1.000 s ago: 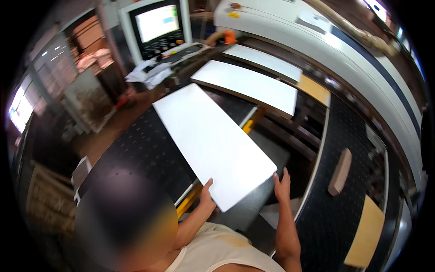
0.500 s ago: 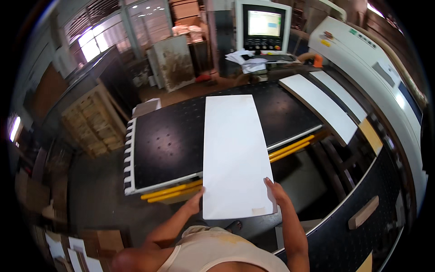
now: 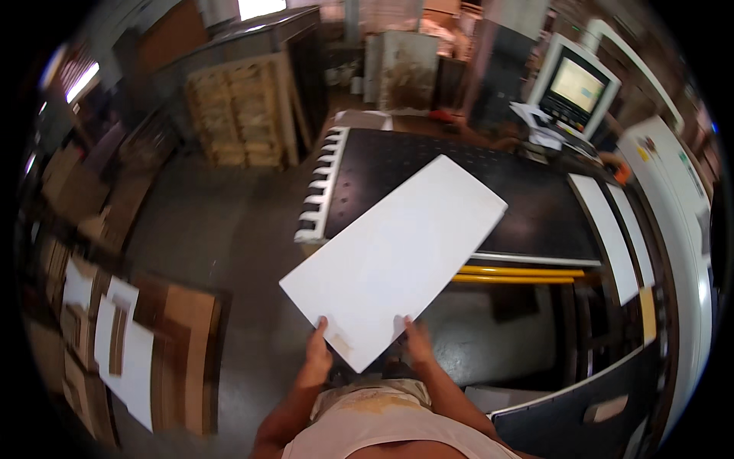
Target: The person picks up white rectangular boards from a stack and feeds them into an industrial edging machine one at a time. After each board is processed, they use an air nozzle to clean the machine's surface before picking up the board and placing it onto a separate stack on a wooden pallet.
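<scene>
A long white rectangular panel (image 3: 397, 252) is held out in front of me, its far end reaching over the black machine table (image 3: 535, 222). My left hand (image 3: 318, 356) grips its near left edge, thumb on top and fingers hidden underneath. On the near right edge my right hand (image 3: 417, 341) holds it the same way, slightly blurred. The panel slants from near left to far right. A tan patch (image 3: 341, 341) marks its near corner.
Two narrow white panels (image 3: 605, 229) lie at the right beside the white machine housing (image 3: 673, 229). A control screen (image 3: 577, 83) stands behind. Yellow rails (image 3: 520, 274) run along the table's near side. Stacked boards (image 3: 187, 352) are at the lower left, a wooden pallet (image 3: 237, 115) farther back.
My view and body have turned left. The panel has swung from straight ahead to a slant, leaving more of it off the table, with both hands still gripping it.
</scene>
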{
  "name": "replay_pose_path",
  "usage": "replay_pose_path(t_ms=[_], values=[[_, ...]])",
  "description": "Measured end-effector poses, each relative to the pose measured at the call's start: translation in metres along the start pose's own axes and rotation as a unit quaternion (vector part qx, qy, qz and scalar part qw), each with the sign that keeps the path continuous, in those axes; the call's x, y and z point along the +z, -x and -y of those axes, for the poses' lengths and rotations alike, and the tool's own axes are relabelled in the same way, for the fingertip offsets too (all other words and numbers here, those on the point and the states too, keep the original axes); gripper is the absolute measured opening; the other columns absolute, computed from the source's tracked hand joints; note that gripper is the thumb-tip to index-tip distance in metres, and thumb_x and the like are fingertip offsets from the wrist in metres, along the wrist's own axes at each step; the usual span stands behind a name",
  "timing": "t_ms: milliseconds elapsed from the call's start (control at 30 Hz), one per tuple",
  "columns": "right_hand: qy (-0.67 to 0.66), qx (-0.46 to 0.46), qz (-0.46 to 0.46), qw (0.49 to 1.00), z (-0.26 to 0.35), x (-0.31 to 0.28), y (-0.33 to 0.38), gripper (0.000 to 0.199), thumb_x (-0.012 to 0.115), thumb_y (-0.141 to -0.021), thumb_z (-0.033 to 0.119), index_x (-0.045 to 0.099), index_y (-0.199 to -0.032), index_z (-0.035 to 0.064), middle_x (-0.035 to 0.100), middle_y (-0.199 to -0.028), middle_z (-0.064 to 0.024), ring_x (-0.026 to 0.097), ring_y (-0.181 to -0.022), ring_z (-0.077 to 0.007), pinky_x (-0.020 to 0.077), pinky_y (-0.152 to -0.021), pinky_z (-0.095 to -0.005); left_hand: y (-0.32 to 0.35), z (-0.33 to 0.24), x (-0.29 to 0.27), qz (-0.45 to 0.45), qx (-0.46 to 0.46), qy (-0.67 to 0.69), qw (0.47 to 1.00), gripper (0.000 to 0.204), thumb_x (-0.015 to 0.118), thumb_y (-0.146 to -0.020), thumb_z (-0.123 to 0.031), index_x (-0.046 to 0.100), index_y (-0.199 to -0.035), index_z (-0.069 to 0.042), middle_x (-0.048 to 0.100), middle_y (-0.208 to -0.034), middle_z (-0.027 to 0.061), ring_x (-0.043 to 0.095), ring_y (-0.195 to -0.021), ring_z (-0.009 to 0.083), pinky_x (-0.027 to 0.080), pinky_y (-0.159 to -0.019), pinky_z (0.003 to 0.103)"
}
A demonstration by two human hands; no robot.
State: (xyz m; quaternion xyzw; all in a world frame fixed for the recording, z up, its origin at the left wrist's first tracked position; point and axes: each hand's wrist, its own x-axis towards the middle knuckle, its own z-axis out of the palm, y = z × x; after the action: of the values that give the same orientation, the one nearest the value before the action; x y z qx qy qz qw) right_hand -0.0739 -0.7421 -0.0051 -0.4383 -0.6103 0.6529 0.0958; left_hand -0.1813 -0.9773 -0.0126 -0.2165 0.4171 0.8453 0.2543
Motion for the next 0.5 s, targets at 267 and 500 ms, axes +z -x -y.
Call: replay_pose_path(t_ms=[267, 500], values=[[0.501, -0.318, -0.176, 0.785, 0.175, -0.125, -0.261, 0.076, 0.071, -0.088, 0.044, 0.046, -0.138, -0.0076, 0.054, -0.137, -0.0268, 0.055, -0.121, -0.0422, 0.0430, -0.104, -0.0463, 0.022, -0.108, -0.095, -0.087, -0.057, -0.042, 0.994, 0.057, 0.055, -0.099, -0.050, 0.057, -0.131, -0.003, 0.064, -0.123, 0.0103, 0.063, -0.107, 0.0218, 0.052, -0.092, 0.037], [0.426, -0.101, 0.215, 0.873, 0.184, -0.054, -0.415, 0.084, 0.052, -0.092, 0.066, 0.060, -0.119, -0.0134, 0.066, -0.112, -0.0240, 0.062, -0.103, -0.0324, 0.0489, -0.089, -0.0407, 0.002, -0.080, -0.216, -0.262, -0.045, -0.106, 0.958, 0.069, 0.057, -0.092, -0.063, 0.060, -0.127, -0.004, 0.063, -0.123, 0.0150, 0.063, -0.106, 0.0242, 0.052, -0.090, 0.043]])
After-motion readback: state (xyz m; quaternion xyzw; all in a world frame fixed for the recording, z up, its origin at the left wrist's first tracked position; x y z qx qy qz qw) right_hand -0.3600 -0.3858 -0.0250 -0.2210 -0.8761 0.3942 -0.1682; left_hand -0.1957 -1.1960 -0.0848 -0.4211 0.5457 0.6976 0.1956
